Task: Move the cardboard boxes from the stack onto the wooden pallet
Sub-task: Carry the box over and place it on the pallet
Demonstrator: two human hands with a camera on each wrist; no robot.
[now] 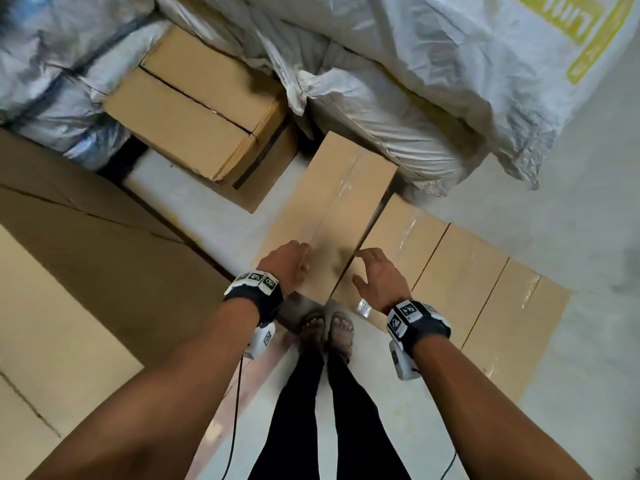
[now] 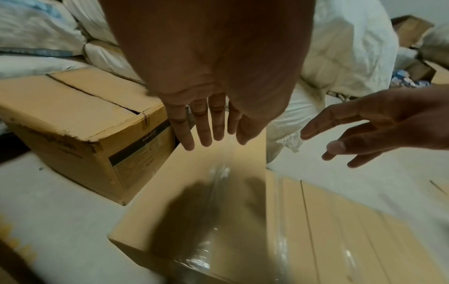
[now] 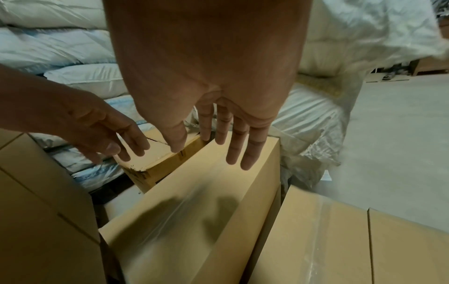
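Observation:
A long cardboard box (image 1: 332, 209) sealed with clear tape lies lengthwise in front of me, its top higher than the row of taped boxes (image 1: 467, 282) to its right. My left hand (image 1: 294, 261) is over the near left corner of the long box, fingers straight and spread. My right hand (image 1: 370, 268) hovers open over the box's near right edge. In the left wrist view the left fingers (image 2: 209, 124) stretch above the box top (image 2: 206, 201) and cast a shadow on it. The right wrist view shows the right fingers (image 3: 233, 149) over the same box (image 3: 194, 211). No wooden pallet shows.
A printed carton (image 1: 194, 112) with a split top sits at the back left. Big white sacks (image 1: 433, 64) pile up behind and to the right. Large flat cardboard (image 1: 86, 254) fills the left. My sandalled feet (image 1: 327, 327) stand on the pale floor right at the box's near end.

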